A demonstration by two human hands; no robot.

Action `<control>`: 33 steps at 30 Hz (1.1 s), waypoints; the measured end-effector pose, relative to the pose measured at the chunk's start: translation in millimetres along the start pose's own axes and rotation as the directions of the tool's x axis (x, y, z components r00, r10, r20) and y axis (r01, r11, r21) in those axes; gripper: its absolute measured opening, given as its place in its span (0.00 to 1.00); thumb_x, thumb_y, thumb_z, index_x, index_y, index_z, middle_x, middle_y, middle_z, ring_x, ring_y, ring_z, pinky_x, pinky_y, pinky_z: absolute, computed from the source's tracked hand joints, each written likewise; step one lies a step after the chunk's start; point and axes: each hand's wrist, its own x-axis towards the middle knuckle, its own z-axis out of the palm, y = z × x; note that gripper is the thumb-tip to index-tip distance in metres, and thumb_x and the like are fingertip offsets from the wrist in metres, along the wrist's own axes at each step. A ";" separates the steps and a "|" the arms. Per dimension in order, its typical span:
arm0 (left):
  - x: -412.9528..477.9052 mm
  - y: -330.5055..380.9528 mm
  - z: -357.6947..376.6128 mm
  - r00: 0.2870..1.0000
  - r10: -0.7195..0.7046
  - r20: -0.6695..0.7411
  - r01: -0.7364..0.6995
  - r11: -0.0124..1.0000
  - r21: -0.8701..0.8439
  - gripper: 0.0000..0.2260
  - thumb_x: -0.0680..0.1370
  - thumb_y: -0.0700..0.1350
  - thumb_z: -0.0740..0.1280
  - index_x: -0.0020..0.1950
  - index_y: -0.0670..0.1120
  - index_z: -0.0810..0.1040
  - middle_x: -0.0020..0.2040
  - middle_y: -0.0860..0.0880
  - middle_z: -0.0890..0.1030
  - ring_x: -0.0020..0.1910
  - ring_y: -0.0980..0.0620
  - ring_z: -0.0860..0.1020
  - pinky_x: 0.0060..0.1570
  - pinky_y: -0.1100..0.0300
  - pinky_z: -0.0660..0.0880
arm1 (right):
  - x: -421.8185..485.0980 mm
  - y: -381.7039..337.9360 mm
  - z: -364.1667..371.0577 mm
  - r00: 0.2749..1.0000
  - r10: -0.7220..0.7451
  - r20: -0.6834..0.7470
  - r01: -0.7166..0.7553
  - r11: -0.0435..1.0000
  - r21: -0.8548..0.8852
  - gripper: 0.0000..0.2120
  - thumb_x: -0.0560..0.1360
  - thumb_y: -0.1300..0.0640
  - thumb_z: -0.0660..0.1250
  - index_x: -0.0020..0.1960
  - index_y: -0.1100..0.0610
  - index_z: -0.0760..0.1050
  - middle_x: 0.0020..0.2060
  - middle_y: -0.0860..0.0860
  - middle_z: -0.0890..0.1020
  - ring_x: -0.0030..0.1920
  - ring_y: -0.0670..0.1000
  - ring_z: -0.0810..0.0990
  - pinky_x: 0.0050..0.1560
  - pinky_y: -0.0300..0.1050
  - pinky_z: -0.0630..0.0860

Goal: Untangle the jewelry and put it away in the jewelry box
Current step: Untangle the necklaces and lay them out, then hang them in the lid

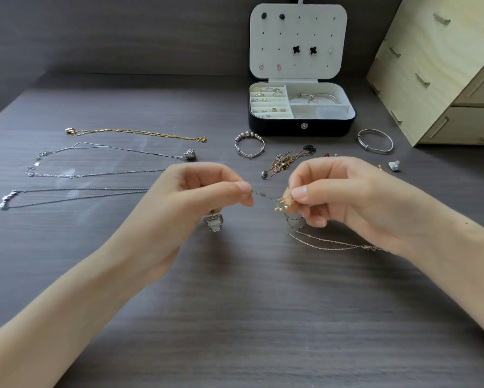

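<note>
The tangled chain (264,196) runs taut and nearly level above the table (235,303) between 2 pinches: left hand (196,197) on its silver strand, right hand (344,197) on the knot. The jewelry box (299,127) lies beyond, nearer the right hand.

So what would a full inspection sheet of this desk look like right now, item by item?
Surface: dark wood-grain table, jewelry spread over it.
Job's things: jewelry box open with its lid up, rings and bangles inside; gold necklace and silver ones laid out at left; tangled heap, beaded bracelet and silver bangle in front of the box; knotted chains held above the table.
Clutter: small grey object at right.
Hands: left hand pinches one chain end; right hand pinches the knot.
Cables: nothing seen.
Surroundings: wooden drawer unit at right, dark wall behind.
</note>
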 end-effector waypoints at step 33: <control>1.2 -11.0 9.8 0.993 -0.042 0.111 0.035 0.997 0.069 0.04 0.63 0.41 0.68 0.28 0.44 0.75 0.28 0.42 0.76 0.22 0.49 0.67 0.24 0.66 0.64 | -3.4 15.1 14.6 0.933 -0.357 0.038 0.308 0.740 -0.598 0.04 0.67 0.54 0.70 0.42 0.50 0.81 0.31 0.42 0.75 0.31 0.44 0.70 0.33 0.28 0.64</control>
